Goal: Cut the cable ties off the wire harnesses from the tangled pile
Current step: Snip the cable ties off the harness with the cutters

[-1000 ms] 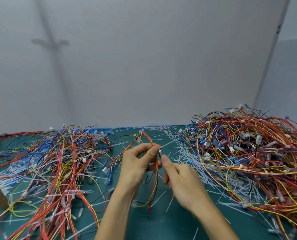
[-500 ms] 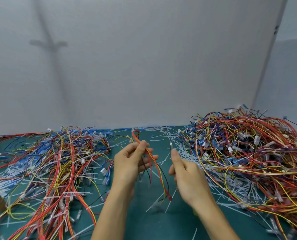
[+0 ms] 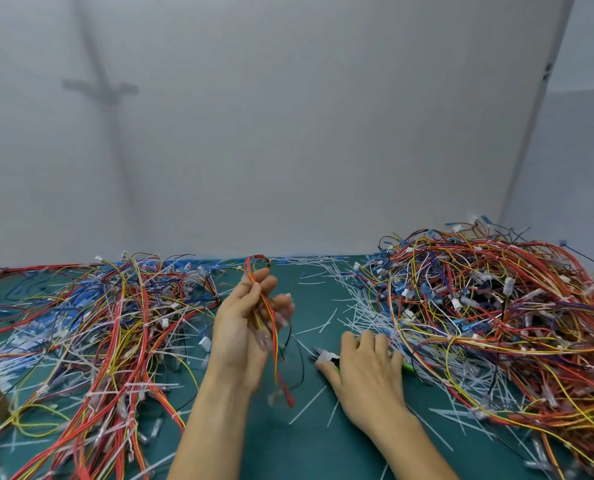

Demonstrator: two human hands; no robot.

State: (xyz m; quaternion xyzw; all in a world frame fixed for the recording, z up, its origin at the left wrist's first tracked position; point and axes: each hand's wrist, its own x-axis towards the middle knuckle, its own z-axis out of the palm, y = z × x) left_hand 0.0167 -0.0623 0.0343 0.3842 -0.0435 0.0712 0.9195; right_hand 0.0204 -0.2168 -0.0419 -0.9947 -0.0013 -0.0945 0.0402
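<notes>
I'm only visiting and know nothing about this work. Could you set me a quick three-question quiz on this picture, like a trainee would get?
1. True or false: the left hand holds a bundle of wires up off the green mat.
2. What lies under the right hand? A) a cardboard box B) cutters C) a cup
3. Fill in: the taller pile of wires is on the person's ____ side.

Key: 1 true; 2 B; 3 right.
</notes>
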